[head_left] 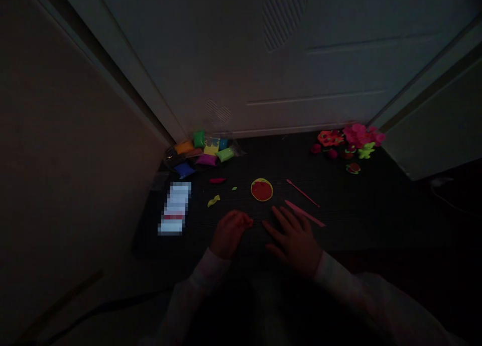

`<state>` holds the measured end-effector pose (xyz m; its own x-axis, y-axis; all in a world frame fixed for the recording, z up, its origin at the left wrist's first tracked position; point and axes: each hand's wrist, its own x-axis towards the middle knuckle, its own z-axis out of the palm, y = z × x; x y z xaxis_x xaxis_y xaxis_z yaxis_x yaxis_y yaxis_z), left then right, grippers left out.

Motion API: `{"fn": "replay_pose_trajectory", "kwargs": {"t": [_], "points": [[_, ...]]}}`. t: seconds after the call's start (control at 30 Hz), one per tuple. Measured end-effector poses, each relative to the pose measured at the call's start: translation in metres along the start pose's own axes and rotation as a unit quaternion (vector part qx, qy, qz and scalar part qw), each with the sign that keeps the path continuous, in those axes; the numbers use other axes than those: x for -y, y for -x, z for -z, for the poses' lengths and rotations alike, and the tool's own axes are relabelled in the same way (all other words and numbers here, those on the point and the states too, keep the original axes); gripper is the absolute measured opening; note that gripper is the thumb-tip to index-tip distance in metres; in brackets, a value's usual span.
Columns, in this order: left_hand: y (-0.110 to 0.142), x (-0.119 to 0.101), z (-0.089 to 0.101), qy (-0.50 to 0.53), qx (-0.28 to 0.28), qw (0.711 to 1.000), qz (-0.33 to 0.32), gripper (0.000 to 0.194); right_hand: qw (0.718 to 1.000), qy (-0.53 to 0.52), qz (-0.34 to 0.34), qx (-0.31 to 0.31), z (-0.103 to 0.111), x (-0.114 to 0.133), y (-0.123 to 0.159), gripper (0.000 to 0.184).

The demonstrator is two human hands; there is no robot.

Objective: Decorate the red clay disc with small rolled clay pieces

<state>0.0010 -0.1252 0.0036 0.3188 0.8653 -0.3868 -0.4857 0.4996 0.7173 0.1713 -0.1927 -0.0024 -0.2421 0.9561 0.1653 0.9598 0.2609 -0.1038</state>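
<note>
The red disc with a yellow rim [262, 191] lies on the dark table [339, 215], just beyond the fingertips of both hands, touching neither. The left hand [230, 231] has its fingers curled together, perhaps pinching something too dim to tell; the right hand [295, 239] spreads its fingers, released, near the pink knife-shaped tool [306, 214].
</note>
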Motion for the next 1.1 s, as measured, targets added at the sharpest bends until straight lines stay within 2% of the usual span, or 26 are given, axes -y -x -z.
{"fn": "replay_pose_trajectory", "kwargs": {"t": [0.17, 0.3, 0.47, 0.6, 0.73, 0.9, 1.03, 1.1], "points": [[-0.0001, -0.0002, 0.0008, 0.003, 0.008, 1.000, -0.005, 0.017, 0.999, 0.003, -0.043, 0.001, -0.0007, -0.0008, 0.0010, 0.045], [-0.0001, -0.0005, -0.0002, 0.003, 0.009, 1.000, -0.003, 0.017, 1.000, -0.001, 0.011, 0.010, -0.0017, 0.0010, 0.0022, 0.049], [-0.0011, 0.0001, 0.0004, 0.005, 0.009, 1.000, -0.003, 0.016, 0.999, 0.007, -0.045, 0.006, -0.0018, 0.0018, 0.0009, 0.046], [-0.0012, 0.0002, 0.0002, 0.006, 0.008, 1.000, 0.001, 0.016, 1.000, -0.009, 0.012, 0.009, -0.0031, 0.0029, 0.0017, 0.049], [-0.0004, -0.0001, -0.0008, 0.006, 0.008, 1.000, 0.000, 0.014, 0.999, 0.003, -0.041, 0.002, -0.0029, 0.0014, 0.0005, 0.046], [0.0003, -0.0005, -0.0008, 0.006, 0.009, 1.000, -0.001, 0.014, 1.000, -0.010, 0.011, 0.001, -0.0031, 0.0009, 0.0003, 0.049], [-0.0002, -0.0005, -0.0003, 0.008, 0.012, 1.000, -0.003, 0.014, 0.999, -0.002, -0.042, 0.000, -0.0025, 0.0008, 0.0003, 0.047], [-0.0006, -0.0004, -0.0002, 0.009, 0.015, 1.000, -0.002, 0.014, 1.000, -0.007, -0.015, 0.005, -0.0024, 0.0017, 0.0010, 0.048]]}}
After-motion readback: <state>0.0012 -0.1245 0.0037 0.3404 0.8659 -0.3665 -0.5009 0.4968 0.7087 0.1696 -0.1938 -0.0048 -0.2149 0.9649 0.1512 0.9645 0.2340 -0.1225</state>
